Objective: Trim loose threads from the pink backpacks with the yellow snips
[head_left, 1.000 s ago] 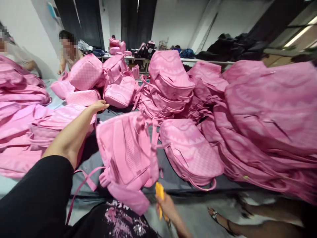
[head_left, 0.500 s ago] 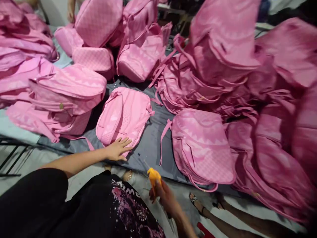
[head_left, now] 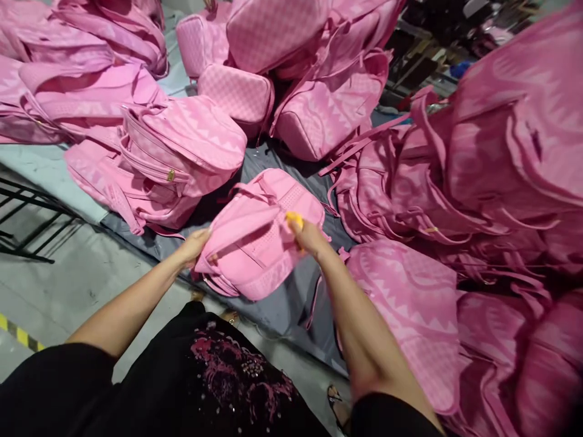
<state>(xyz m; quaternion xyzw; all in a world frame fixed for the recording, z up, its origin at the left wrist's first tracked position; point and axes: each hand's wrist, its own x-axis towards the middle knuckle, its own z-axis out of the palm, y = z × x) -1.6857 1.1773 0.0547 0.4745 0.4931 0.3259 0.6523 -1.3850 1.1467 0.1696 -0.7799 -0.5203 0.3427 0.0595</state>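
Observation:
A pink backpack (head_left: 255, 237) lies strap side up on the grey table cover (head_left: 282, 306) in front of me. My left hand (head_left: 194, 246) grips its lower left edge, fingers curled under the fabric. My right hand (head_left: 306, 233) rests on the backpack's right side, closed around a small yellow-handled tool (head_left: 294, 218) whose working end is hidden. Both arms reach out from black sleeves.
Piles of pink backpacks surround the spot: one stack at the left (head_left: 182, 152), several at the back (head_left: 328, 103), a large heap at the right (head_left: 501, 158), and one flat bag (head_left: 410, 309) beside my right arm. Grey floor and a black rack (head_left: 27, 218) lie at the left.
The view has swung down and left. My right hand with the yellow tool rose from below the table edge onto the backpack. My left hand shifted from lying flat to gripping its edge.

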